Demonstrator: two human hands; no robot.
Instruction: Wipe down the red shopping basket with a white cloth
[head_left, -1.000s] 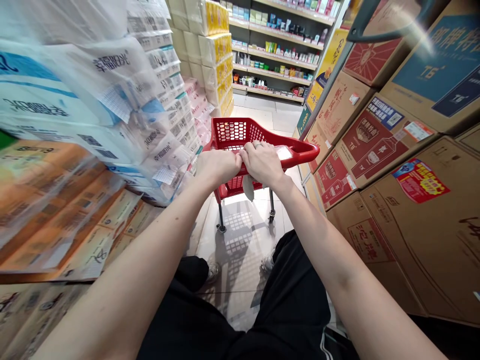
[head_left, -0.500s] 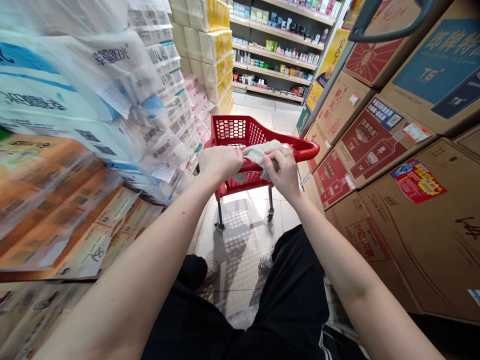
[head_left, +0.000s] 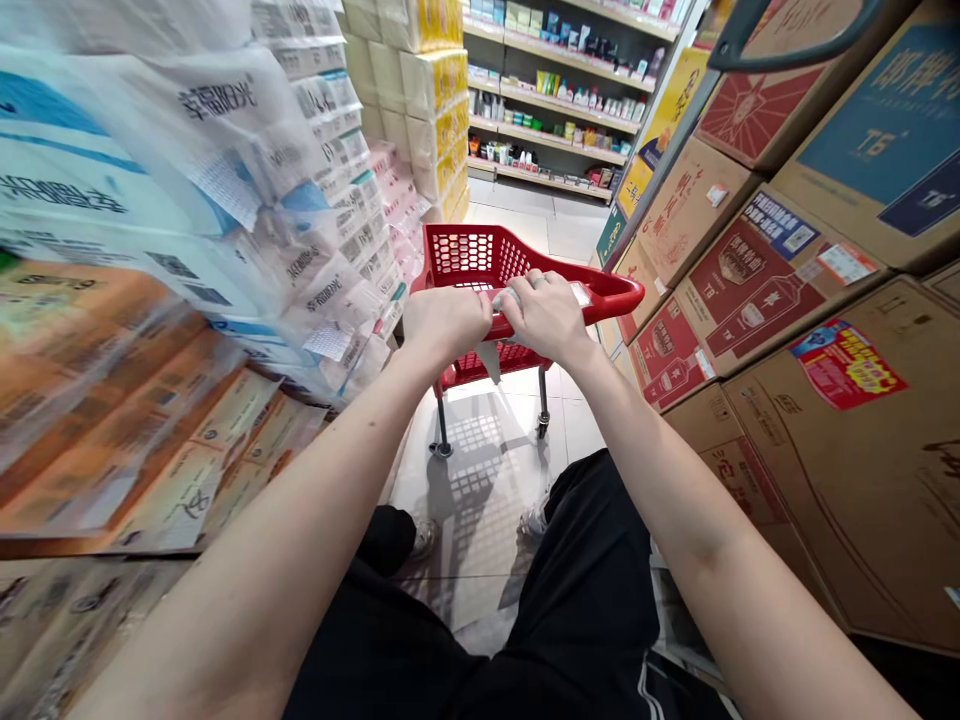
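A red plastic shopping cart (head_left: 517,245) with a perforated basket stands in front of my legs. My left hand (head_left: 448,325) is closed around the left part of its handle (head_left: 615,297). Near the handle's middle, my right hand (head_left: 546,318) is wrapped over a pale grey cloth (head_left: 490,358) and presses it on the bar. One corner of the cloth hangs down below the handle between my hands. Most of the cloth is hidden under my right fingers.
Plastic-wrapped tissue packs (head_left: 225,130) are stacked close on the left. Cardboard cartons (head_left: 840,430) form a wall on the right, with a dark grey curved handle (head_left: 795,60) above. Shelves of bottles and tubes (head_left: 562,100) stand ahead across the tiled floor (head_left: 480,480).
My right hand has moved slightly left along the handle and closed more tightly over the cloth. Less cloth shows on top, and a corner now dangles. My left hand stays on the handle.
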